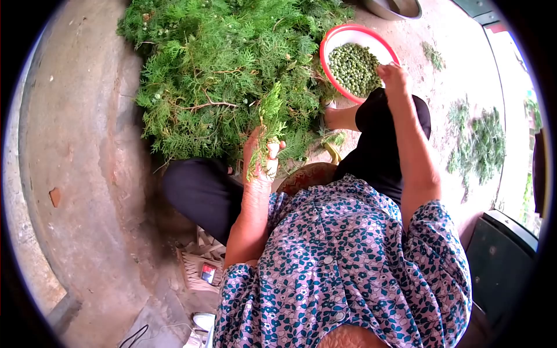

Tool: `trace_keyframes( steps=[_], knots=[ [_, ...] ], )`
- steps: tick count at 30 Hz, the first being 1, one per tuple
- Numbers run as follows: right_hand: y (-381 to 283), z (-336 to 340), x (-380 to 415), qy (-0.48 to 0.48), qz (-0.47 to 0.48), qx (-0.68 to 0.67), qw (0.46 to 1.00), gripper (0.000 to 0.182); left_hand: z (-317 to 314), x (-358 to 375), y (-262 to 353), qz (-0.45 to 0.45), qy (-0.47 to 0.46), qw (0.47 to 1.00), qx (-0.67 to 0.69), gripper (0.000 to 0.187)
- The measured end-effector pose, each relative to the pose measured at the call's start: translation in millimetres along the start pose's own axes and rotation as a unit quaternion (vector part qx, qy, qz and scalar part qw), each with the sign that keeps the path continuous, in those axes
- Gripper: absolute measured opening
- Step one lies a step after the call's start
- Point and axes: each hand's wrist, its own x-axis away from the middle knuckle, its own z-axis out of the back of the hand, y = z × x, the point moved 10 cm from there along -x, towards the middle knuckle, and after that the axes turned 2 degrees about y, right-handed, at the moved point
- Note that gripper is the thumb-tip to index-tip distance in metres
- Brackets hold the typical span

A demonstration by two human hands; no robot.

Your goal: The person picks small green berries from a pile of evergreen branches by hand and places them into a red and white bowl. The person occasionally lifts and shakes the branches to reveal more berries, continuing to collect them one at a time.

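Note:
My left hand [264, 153] is closed around a green sprig [271, 110] of scaly foliage, held upright in front of my lap. Just beyond it lies a big heap of cut green branches [214, 75]. At the right, my right hand [393, 75] is over the near right rim of a round basin [326, 58] with a red edge and white inside. Small round green cones [354, 66] fill the basin's bottom. The right fingers are curled together, and anything between them is too small to make out.
A metal bowl [400, 7] sits past the basin. Loose green sprigs [484, 142] lie on the floor at the right, near a dark box [499, 261]. A concrete ledge [75, 145] runs along the left. A woven item [197, 269] lies behind my left knee [203, 194].

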Motion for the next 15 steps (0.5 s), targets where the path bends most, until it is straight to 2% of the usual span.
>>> trace_keyframes(
  steps=[1, 3, 4, 5, 7, 8, 11, 13, 14, 15],
  knots=[
    [-27.7, -44.3, 25.1, -0.050, -0.218, -0.230, 0.947, 0.019, -1.3, -1.9, -6.2, 0.024, -0.019, 0.999, 0.036, 0.018],
    [-106.8, -94.8, 80.5, -0.162, -0.205, -0.140, 0.955, 0.019, -5.5, 1.4, -8.1, 0.029, -0.019, 0.998, 0.049, 0.019],
    [-137.0, -124.5, 114.9, -0.306, -0.128, -0.010, 0.943, 0.023, -6.9, 2.0, -9.3, 0.032, -0.030, 0.996, 0.080, 0.019],
    [-151.5, -143.9, 139.7, -0.320, -0.192, -0.069, 0.925, 0.027, -8.9, 2.3, -10.2, 0.035, -0.041, 0.992, 0.111, 0.019],
    [-182.5, -175.3, 179.9, -0.388, -0.103, -0.108, 0.910, 0.031, -10.3, 3.7, -10.7, 0.048, -0.003, 0.996, 0.079, 0.017],
    [-185.6, -184.5, 192.9, -0.392, -0.107, -0.132, 0.904, 0.031, -5.4, 4.6, -12.2, 0.060, 0.035, 0.997, 0.046, 0.015],
    [-192.8, -195.0, 206.6, -0.401, -0.113, -0.158, 0.895, 0.030, 5.3, 3.5, -20.1, 0.093, 0.051, 0.994, 0.022, 0.015],
    [-185.6, -198.0, 211.3, -0.407, -0.196, -0.192, 0.872, 0.025, 7.9, 3.7, -19.0, 0.082, 0.056, 0.995, 0.015, 0.016],
    [-183.5, -197.9, 210.1, -0.393, -0.199, -0.203, 0.875, 0.016, 18.9, 4.0, -22.5, 0.101, 0.078, 0.991, -0.037, 0.018],
    [-180.9, -198.3, 210.1, -0.392, -0.197, -0.200, 0.876, 0.016, 22.9, 5.0, -24.2, 0.121, 0.097, 0.984, -0.088, 0.019]
  ],
)
